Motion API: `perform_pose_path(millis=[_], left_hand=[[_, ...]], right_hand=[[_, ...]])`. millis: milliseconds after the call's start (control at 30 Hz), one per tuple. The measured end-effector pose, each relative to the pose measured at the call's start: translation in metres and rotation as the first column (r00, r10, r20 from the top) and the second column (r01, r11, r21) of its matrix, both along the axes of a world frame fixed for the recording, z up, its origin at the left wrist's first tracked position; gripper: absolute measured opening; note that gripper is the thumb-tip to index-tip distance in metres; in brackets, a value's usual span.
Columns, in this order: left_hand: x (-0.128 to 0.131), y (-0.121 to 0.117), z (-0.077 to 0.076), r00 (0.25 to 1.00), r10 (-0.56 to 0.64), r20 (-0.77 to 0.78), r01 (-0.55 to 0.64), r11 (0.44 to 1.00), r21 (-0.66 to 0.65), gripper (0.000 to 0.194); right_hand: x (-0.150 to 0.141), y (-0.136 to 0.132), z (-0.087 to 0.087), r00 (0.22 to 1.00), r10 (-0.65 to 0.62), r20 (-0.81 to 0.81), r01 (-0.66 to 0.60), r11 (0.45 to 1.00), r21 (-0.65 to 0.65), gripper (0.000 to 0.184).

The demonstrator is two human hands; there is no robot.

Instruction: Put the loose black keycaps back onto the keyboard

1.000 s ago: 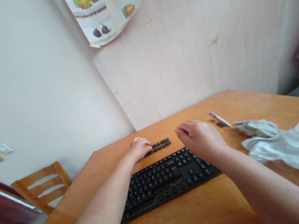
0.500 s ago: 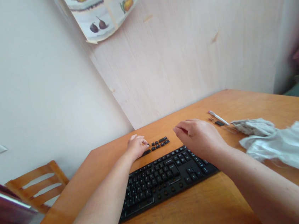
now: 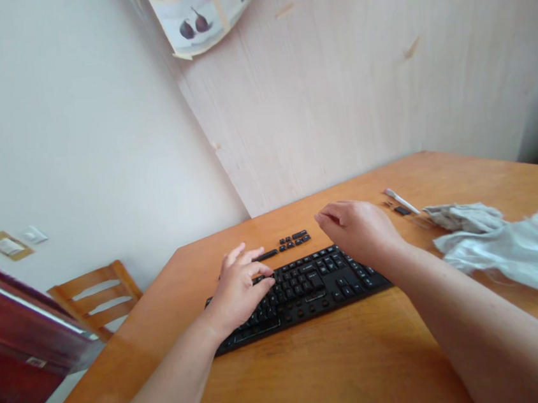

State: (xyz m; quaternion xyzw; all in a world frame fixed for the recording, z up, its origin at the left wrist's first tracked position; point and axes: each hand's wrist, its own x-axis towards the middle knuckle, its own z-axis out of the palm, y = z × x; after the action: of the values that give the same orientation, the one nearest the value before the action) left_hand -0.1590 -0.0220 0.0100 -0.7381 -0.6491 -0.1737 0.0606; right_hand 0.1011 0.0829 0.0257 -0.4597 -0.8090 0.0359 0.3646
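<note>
A black keyboard lies on the wooden table in front of me. My left hand is over its left part, thumb and index finger pinched around a small dark keycap, mostly covered; the other fingers are spread. Several loose black keycaps lie in two short rows behind the keyboard, with a long spacebar-like key at their left end. My right hand hovers above the keyboard's right end with curled fingers. Whatever it may hold is hidden behind the hand.
To the right lie a crumpled grey cloth, a white cloth, a white-handled brush and a small black piece. A wooden chair stands beyond the table's left edge. A wall rises behind the table.
My left hand has come back from the loose keycaps to over the keyboard, carrying the small keycap. My right hand keeps its curled pose. The view has shifted slightly left.
</note>
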Motion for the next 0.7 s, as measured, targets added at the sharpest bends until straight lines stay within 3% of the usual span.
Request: perform_pose_path(millis=[233,467,700], left_hand=[[0.018,-0.040,-0.011,0.999,0.037,-0.029,-0.038,0.998,-0.043,0.009],[0.022,-0.046,-0.024,0.995,0.057,-0.084,-0.056,0.998,0.015,0.008],[0.030,-0.051,-0.021,0.982,0.041,-0.186,-0.031,0.998,0.056,0.013]], right_hand=[[0.000,0.000,0.000,1.000,0.007,-0.001,-0.007,1.000,-0.022,0.038],[0.001,0.004,-0.002,1.000,-0.007,-0.008,0.006,0.999,-0.038,0.040],[0.001,0.003,-0.001,1.000,-0.011,-0.025,0.011,0.999,-0.034,0.039]])
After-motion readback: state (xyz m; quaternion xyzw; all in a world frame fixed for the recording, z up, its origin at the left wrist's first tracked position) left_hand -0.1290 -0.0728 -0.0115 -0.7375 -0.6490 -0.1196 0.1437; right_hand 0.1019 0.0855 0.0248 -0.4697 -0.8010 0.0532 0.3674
